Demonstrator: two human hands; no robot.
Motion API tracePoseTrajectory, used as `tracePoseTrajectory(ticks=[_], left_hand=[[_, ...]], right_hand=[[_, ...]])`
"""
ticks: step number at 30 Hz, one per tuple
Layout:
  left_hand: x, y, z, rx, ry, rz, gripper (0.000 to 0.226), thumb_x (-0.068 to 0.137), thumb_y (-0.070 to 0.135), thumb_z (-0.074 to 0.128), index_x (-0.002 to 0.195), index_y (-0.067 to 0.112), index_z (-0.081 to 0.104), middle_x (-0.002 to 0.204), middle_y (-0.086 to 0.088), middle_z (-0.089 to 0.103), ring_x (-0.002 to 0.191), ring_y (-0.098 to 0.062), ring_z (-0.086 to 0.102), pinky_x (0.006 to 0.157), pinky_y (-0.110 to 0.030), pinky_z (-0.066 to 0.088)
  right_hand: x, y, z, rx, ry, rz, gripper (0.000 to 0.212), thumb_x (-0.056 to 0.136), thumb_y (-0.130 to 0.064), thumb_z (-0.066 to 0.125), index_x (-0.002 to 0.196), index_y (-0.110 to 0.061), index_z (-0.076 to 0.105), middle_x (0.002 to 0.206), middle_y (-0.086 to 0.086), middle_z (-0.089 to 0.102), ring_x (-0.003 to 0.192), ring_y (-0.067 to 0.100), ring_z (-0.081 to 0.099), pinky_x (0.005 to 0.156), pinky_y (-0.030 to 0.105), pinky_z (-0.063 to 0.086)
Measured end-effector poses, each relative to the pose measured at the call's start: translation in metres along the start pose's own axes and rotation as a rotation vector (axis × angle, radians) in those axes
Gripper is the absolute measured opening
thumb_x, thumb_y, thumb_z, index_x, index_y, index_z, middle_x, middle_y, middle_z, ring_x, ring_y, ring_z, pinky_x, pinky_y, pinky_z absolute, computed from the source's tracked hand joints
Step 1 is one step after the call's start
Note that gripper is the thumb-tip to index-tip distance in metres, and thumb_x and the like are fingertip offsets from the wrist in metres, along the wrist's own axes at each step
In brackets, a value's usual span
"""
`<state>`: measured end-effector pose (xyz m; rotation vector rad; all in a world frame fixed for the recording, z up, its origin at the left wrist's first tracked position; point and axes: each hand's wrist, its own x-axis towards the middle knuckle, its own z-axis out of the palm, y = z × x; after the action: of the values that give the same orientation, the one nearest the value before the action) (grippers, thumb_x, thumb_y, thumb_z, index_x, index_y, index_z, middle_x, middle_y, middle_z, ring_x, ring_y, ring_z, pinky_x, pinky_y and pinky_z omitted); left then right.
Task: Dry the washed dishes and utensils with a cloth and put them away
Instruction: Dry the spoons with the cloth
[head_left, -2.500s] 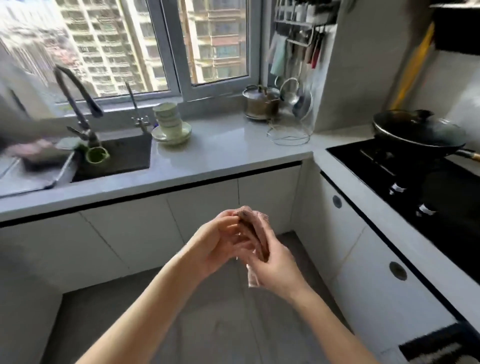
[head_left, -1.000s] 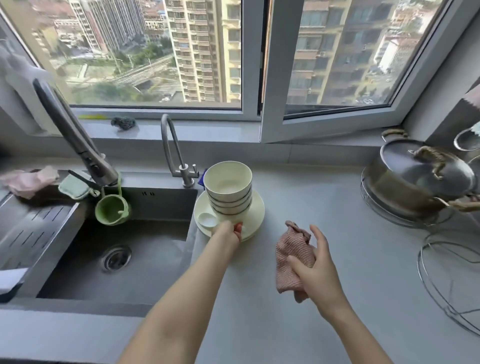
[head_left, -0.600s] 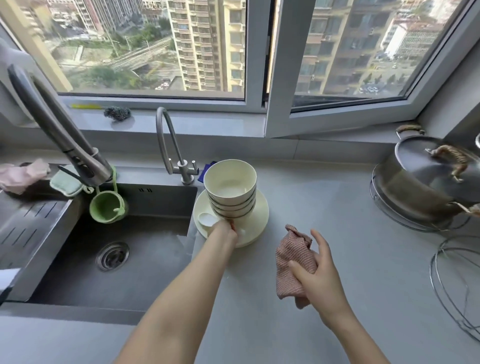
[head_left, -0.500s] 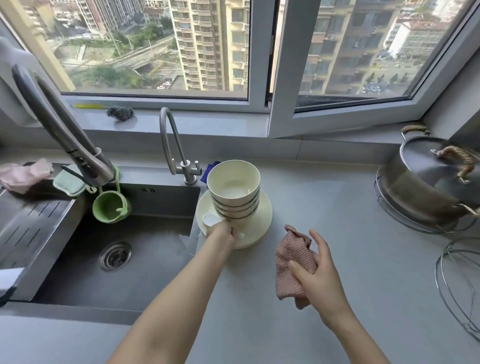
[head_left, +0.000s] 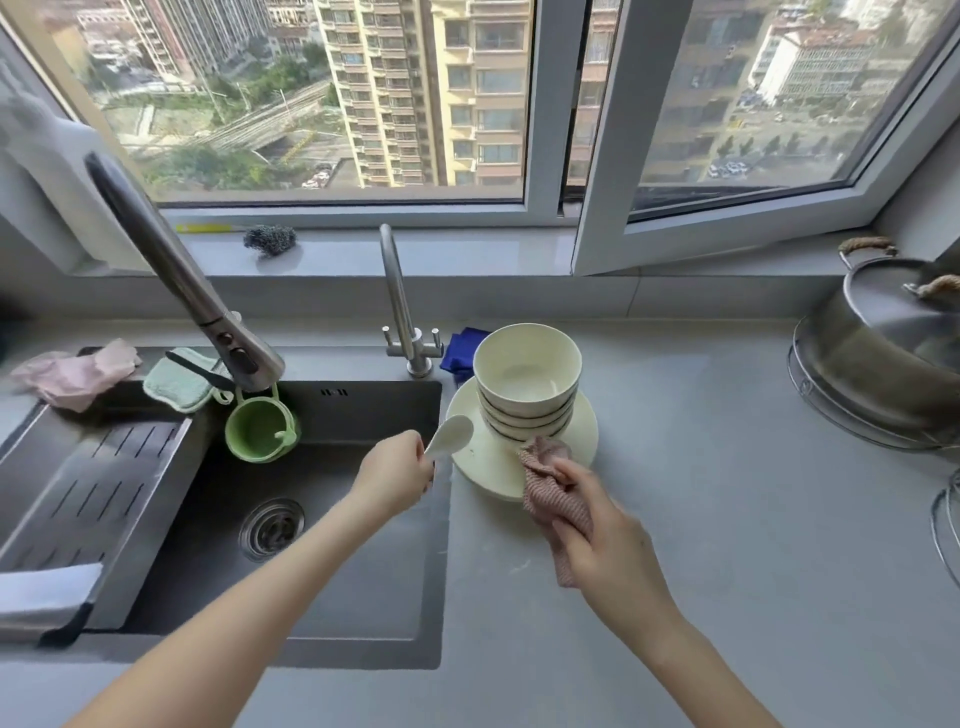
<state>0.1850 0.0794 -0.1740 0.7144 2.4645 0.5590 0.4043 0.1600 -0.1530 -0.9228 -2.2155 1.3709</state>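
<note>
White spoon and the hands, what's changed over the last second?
The left hand has lifted the white spoon off the plate, leftward over the sink edge. The right hand, gripping the pink cloth, moved forward to the plate's rim. The stacked bowls and plate stayed put.

The tabletop (head_left: 727, 545) lies bare between the plate (head_left: 587, 431) with its stack of bowls (head_left: 527, 384) and the steel pot (head_left: 878, 358) at the right. The sink (head_left: 363, 545) is open in front. At its back the large faucet (head_left: 176, 280), the green cup (head_left: 260, 431) and the thin tap (head_left: 397, 301) block the way.
</note>
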Motion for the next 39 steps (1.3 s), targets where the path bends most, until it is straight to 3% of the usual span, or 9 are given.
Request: tracePoseTrajectory(ticks=[6, 13, 16, 21, 25, 28, 32, 36, 39], left_hand=[[-0.021, -0.032, -0.04, -0.615, -0.247, -0.188, 0.026, 0.088, -0.003, 0.038, 0.072, 0.005, 0.056, 0.06, -0.005, 0.047, 0.044, -0.01, 0.037, 0.037, -0.014, 0.026], [-0.048, -0.068, -0.063, -0.638, -0.262, -0.047, 0.031, 0.088, -0.001, 0.041, 0.065, 0.009, 0.06, 0.05, 0.001, 0.042, 0.041, -0.009, 0.031, 0.039, -0.015, 0.022], [-0.05, -0.075, -0.067, -0.614, -0.258, 0.016, 0.03, 0.088, 0.0, 0.04, 0.066, 0.008, 0.059, 0.048, 0.001, 0.041, 0.039, -0.009, 0.029, 0.038, -0.016, 0.022], [-0.044, -0.079, -0.08, -0.463, -0.244, 0.14, 0.026, 0.085, 0.002, 0.043, 0.069, 0.004, 0.063, 0.044, 0.004, 0.044, 0.041, -0.011, 0.033, 0.041, -0.016, 0.024], [-0.037, -0.077, -0.083, -0.295, -0.216, 0.231, 0.026, 0.083, 0.004, 0.044, 0.074, -0.006, 0.066, 0.058, -0.008, 0.05, 0.055, -0.019, 0.039, 0.052, -0.024, 0.032], [-0.035, -0.08, -0.075, -0.277, -0.244, 0.205, 0.027, 0.085, 0.003, 0.042, 0.077, -0.006, 0.066, 0.061, -0.01, 0.048, 0.056, -0.02, 0.038, 0.051, -0.024, 0.03], [-0.041, -0.082, -0.06, -0.547, -0.347, 0.004, 0.027, 0.087, -0.001, 0.038, 0.076, -0.001, 0.063, 0.053, -0.004, 0.04, 0.04, -0.011, 0.026, 0.04, -0.016, 0.02], [-0.038, -0.085, -0.054, -0.744, -0.318, -0.068, 0.027, 0.092, 0.001, 0.038, 0.077, 0.001, 0.061, 0.052, -0.002, 0.039, 0.038, -0.008, 0.026, 0.04, -0.016, 0.018], [-0.036, -0.081, -0.047, -0.8, -0.3, -0.065, 0.029, 0.093, 0.003, 0.041, 0.068, 0.004, 0.057, 0.049, 0.0, 0.043, 0.039, -0.009, 0.03, 0.04, -0.016, 0.022]], right_hand=[[0.019, -0.025, 0.069, 0.447, 0.177, 0.203, 0.033, 0.096, -0.017, 0.051, 0.112, -0.046, 0.051, 0.108, -0.005, 0.064, 0.079, 0.022, 0.066, 0.047, 0.03, 0.049], [0.041, -0.085, 0.147, 0.67, 0.019, 0.219, 0.032, 0.092, -0.053, 0.037, 0.115, -0.042, 0.056, 0.118, -0.006, 0.061, 0.082, 0.027, 0.064, 0.048, 0.035, 0.047], [0.042, -0.09, 0.161, 0.592, 0.062, 0.211, 0.025, 0.095, -0.031, 0.043, 0.101, -0.046, 0.063, 0.115, -0.007, 0.064, 0.075, 0.026, 0.061, 0.048, 0.031, 0.041], [0.044, -0.068, 0.158, 0.663, 0.035, 0.249, 0.077, 0.082, 0.005, 0.06, 0.128, -0.054, 0.04, 0.121, 0.0, 0.062, 0.097, 0.026, 0.067, 0.081, 0.048, 0.057], [0.043, -0.073, 0.154, 0.764, -0.054, 0.39, 0.047, 0.084, 0.016, 0.055, 0.121, -0.013, 0.057, 0.095, 0.017, 0.064, 0.061, 0.03, 0.058, 0.055, 0.036, 0.055], [0.042, -0.071, 0.155, 0.561, 0.041, 0.457, 0.013, 0.088, 0.001, 0.059, 0.101, 0.0, 0.06, 0.078, 0.02, 0.058, 0.054, 0.029, 0.049, 0.041, 0.03, 0.05], [0.053, -0.054, 0.159, -0.097, 0.263, 0.1, 0.016, 0.086, -0.018, 0.052, 0.092, -0.019, 0.066, 0.088, -0.016, 0.072, 0.061, 0.017, 0.061, 0.056, 0.033, 0.054], [0.062, -0.043, 0.141, 0.484, 0.54, 0.417, 0.019, 0.097, -0.023, 0.054, 0.11, -0.011, 0.061, 0.091, -0.002, 0.069, 0.08, 0.018, 0.068, 0.07, 0.032, 0.056], [0.055, -0.051, 0.145, 1.031, 0.292, 0.58, 0.033, 0.102, -0.034, 0.038, 0.118, -0.012, 0.057, 0.111, 0.011, 0.065, 0.088, 0.025, 0.065, 0.077, 0.044, 0.055]])
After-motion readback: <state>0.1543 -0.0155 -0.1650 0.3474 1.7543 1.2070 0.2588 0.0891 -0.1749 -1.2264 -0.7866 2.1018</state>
